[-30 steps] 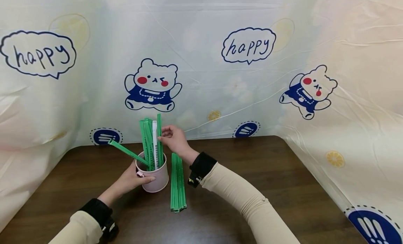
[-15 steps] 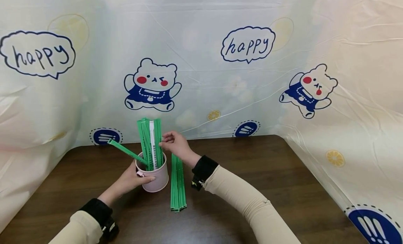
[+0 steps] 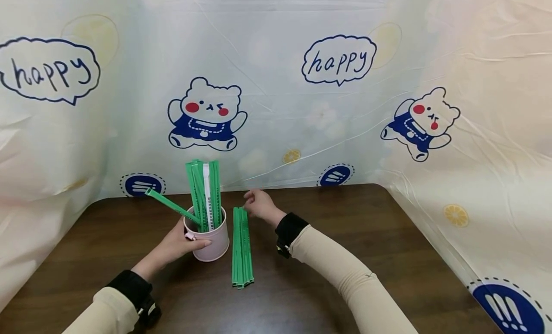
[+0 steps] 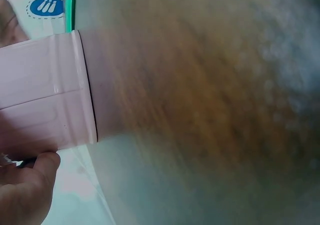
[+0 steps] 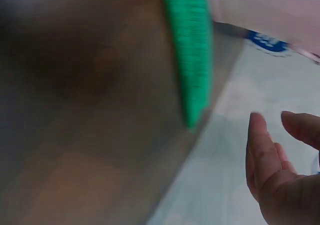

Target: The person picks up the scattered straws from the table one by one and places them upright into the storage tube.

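My left hand [image 3: 173, 244] holds a small pink metal bucket [image 3: 215, 246] round its side, thumb across the front. Inside the bucket stand several long, flat green printed strips [image 3: 196, 185] and one white strip [image 3: 207, 190]. Another green strip [image 3: 168, 203] leans out over the rim to the left. Just right of the bucket, a bundle of green strips [image 3: 242, 250] lies lengthwise on the table. My right hand [image 3: 260, 205] hovers near the bundle's far end; in the right wrist view its thumb and fingers are apart, with nothing between them.
A dark wood table [image 3: 327, 271] carries everything. Behind it hangs a pale curtain [image 3: 276, 85] printed with bears and speech bubbles, which also runs along both sides. The table's far edge lies close behind the bucket.
My right hand has let go of a green strip, now lower in the bucket among the others, and has moved right and down toward the bundle. The left hand keeps its hold.
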Tool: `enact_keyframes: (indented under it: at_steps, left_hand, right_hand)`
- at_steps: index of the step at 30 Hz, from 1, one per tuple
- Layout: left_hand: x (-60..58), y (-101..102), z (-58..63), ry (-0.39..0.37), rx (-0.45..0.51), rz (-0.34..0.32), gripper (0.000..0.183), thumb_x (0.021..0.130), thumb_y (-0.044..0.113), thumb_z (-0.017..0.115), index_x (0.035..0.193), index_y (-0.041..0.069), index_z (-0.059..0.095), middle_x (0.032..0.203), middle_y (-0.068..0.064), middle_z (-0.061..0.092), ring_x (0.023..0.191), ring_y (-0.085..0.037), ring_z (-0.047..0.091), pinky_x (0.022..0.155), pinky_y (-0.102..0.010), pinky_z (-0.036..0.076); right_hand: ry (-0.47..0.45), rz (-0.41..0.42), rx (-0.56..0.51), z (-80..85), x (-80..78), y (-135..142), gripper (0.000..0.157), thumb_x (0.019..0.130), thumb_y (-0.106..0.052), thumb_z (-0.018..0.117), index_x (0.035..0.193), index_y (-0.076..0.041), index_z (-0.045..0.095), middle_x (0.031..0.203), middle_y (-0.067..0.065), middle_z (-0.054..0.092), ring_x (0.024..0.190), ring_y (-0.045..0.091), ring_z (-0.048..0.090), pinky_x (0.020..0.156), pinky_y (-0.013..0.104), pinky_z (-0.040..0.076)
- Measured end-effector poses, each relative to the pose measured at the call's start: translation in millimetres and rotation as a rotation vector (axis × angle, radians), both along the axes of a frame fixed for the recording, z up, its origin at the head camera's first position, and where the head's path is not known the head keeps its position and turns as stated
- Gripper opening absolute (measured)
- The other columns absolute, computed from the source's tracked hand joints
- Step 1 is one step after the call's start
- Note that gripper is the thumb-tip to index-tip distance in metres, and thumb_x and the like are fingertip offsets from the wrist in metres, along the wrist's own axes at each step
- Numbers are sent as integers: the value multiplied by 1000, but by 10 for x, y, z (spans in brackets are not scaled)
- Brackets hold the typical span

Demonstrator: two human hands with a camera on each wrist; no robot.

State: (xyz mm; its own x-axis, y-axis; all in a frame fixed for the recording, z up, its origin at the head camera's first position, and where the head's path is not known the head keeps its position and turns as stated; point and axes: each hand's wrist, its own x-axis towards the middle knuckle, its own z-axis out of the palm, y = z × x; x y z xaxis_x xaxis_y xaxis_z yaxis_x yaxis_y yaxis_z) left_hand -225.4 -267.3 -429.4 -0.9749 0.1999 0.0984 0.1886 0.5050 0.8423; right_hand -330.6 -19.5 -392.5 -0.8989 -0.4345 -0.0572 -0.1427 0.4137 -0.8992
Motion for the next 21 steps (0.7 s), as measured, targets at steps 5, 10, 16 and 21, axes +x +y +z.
enact_keyframes:
  at_steps: [5, 10, 16, 21]
  left_hand:
    - [4, -20, -1, 16, -2, -7, 104, 89, 18, 79, 161, 0, 7, 157, -35, 34, 139, -57, 43, 106, -75, 41]
    - [14, -26, -19, 39, 5, -5, 105, 87, 17, 81, 160, -1, 8, 154, -35, 38, 136, -56, 47, 105, -72, 46]
    - [6, -6, -32, 88, 13, -27, 103, 85, 12, 81, 159, -4, 11, 151, -36, 42, 133, -52, 50, 104, -69, 47]
    - [17, -3, -17, 74, 15, -22, 104, 86, 13, 80, 160, -3, 9, 154, -36, 38, 136, -55, 48, 105, -73, 44]
  right_hand:
    - [-21, 9, 111, -191, 23, 7, 40, 95, 6, 59, 134, 8, 55, 103, 19, 64, 89, 41, 67, 80, 44, 62]
    - [-6, 31, 207, -292, 55, -41, 44, 92, 7, 62, 136, 9, 54, 127, 25, 62, 79, 34, 68, 65, 36, 60]
    - [44, 11, 276, -410, 94, -82, 50, 92, 9, 62, 141, 8, 53, 147, 24, 56, 63, 24, 62, 54, 28, 51]
    - [83, -19, 289, -440, 88, -109, 15, 90, 12, 61, 90, -4, 61, 94, 11, 69, 46, 12, 42, 48, 24, 36]
